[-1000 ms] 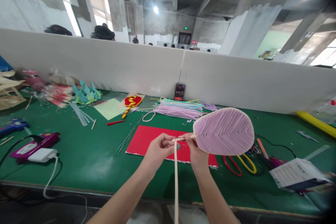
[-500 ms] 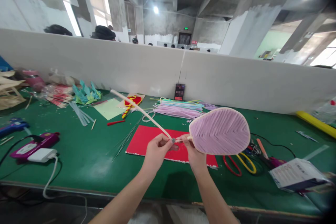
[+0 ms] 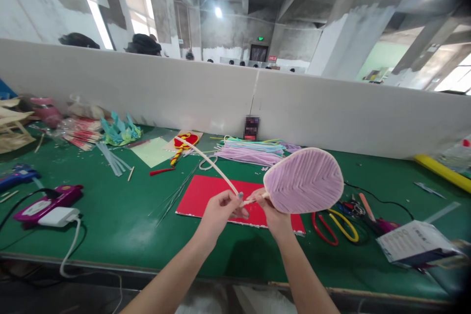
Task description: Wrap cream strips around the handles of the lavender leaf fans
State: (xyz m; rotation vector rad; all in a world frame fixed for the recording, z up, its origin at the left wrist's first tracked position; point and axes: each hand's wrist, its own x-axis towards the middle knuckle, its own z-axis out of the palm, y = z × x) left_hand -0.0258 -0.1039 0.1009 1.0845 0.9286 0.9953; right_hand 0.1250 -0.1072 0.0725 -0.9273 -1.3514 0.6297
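Note:
My right hand (image 3: 275, 217) is closed round the handle of a purple leaf-shaped fan (image 3: 303, 180) with a cream edge. Its ribbed face, laid in slanting rows like leaf veins, points right. My left hand (image 3: 217, 216) pinches a cream pipe cleaner (image 3: 211, 163) between thumb and fingertips. The long free end of that strip sticks up and to the left. Its other end meets the fan's thin handle between my hands, where it seems wound round. Both hands are above a red board (image 3: 206, 189) on the green table.
Behind the board lies a bundle of purple and green pipe cleaners (image 3: 250, 152). Scissors (image 3: 344, 225) with red and yellow handles lie right, near a white box (image 3: 415, 240). At left are a purple power strip (image 3: 47, 206) and a blue glue gun (image 3: 18, 176). A red-and-yellow ornament (image 3: 186, 141) lies behind.
The free end of the cream pipe cleaner has swung right and a little down. The fan has shifted slightly left and tilted. My left-hand fingers have spread a little below the pinch.

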